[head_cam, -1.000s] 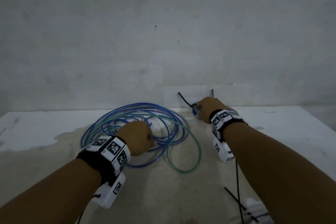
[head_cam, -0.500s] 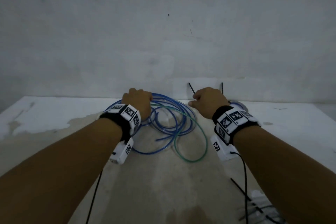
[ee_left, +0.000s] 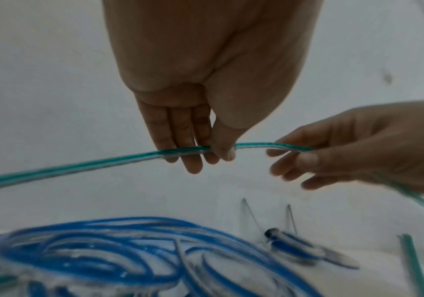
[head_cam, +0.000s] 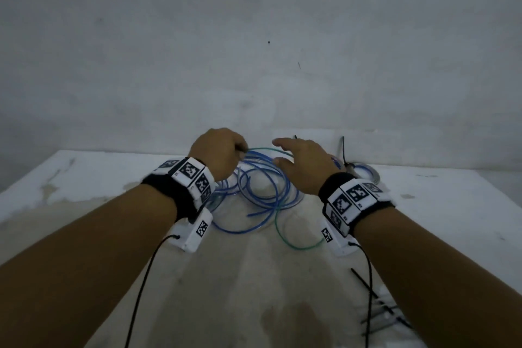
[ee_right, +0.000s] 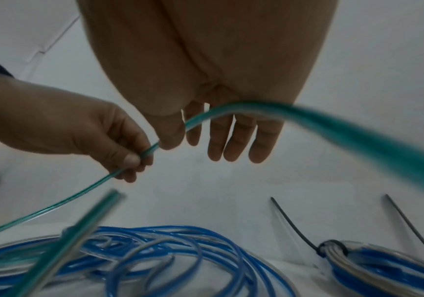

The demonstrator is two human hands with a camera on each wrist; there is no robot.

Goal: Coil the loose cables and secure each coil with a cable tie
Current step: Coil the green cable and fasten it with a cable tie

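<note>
From the head view, your left hand point(head_cam: 217, 150) is raised over the far edge of the blue cable point(head_cam: 265, 192), fingers curled down, with the green cable point(head_cam: 261, 149) running out of it toward your right hand point(head_cam: 303, 162). Your right hand is spread, fingers reaching toward the left one, thumb tucked under. The blue loops lie loose on the worktop point(head_cam: 254, 291) below and between both hands; a green loop trails toward you from them, near your right wrist. Just beyond your right hand sits a tied coil point(head_cam: 364, 174) with a black tie point(head_cam: 343, 150) standing up from it. More ties point(head_cam: 378, 316) lie beside your right forearm, close to you.

From the left wrist view, your left hand point(ee_left: 193, 140) pinches the green cable point(ee_left: 78, 166) between thumb and fingertips, the other fingers fairly straight. Your right hand point(ee_left: 345, 152) comes in from the right with the same cable between its thumb and forefinger; its remaining fingers are loosely curled. The cable bridges the short gap between the two hands. Under them the blue cable point(ee_left: 104, 251) is blurred.

From the right wrist view, your right hand point(ee_right: 226, 130) has its fingers hanging nearly straight, the green cable point(ee_right: 307, 120) crossing in front of them and passing by the thumb. Whether the thumb presses it here, you cannot tell. Your left hand point(ee_right: 99, 136) nips the cable between thumb and forefinger. Below lie the blue cable point(ee_right: 167, 257) and, under your right hand, the tied coil point(ee_right: 373, 267) with its tie point(ee_right: 294, 225).
</note>
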